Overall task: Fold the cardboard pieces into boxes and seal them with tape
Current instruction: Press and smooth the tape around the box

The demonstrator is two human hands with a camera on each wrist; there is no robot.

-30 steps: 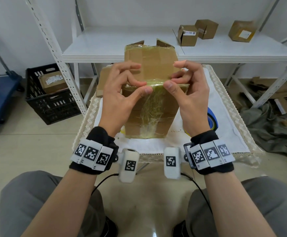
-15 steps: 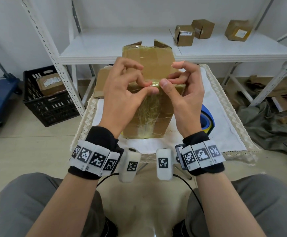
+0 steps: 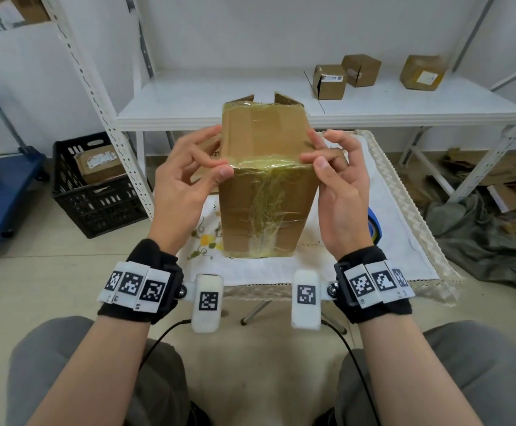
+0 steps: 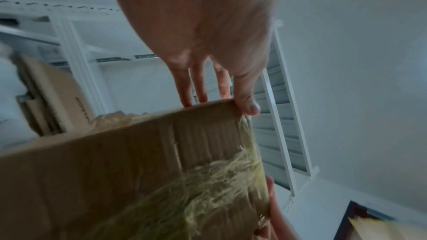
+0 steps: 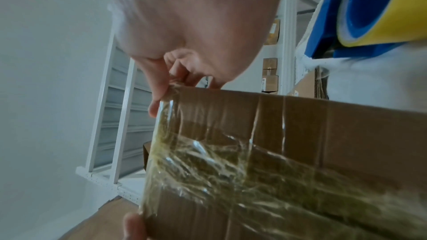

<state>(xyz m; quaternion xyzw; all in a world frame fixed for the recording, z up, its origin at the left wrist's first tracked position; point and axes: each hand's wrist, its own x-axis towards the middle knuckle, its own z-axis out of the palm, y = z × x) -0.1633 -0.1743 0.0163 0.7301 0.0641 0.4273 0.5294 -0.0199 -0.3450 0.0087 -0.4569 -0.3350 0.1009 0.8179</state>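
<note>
A brown cardboard box (image 3: 266,210) stands upright on the cloth-covered table (image 3: 389,256), with its far flaps up. Wrinkled yellowish tape (image 3: 266,162) runs along its near top edge and down the front. My left hand (image 3: 216,166) pinches the left corner of that taped edge, thumb in front and fingers behind. At the right corner my right hand (image 3: 321,155) pinches the same edge. The left wrist view shows the left hand (image 4: 219,98) at the box (image 4: 138,161) corner. The right wrist view shows the right hand (image 5: 168,87) with curled fingers on the taped box (image 5: 300,134).
A blue and yellow tape roll (image 3: 375,224) lies on the table behind my right hand. The white shelf (image 3: 250,109) beyond holds three small boxes (image 3: 329,81). A black crate (image 3: 96,186) stands on the floor at left, and cardboard scraps (image 3: 496,186) lie at right.
Both thumbs have slid apart along the taped top edge, from the middle out to the box's two corners. The box stays standing on the table.
</note>
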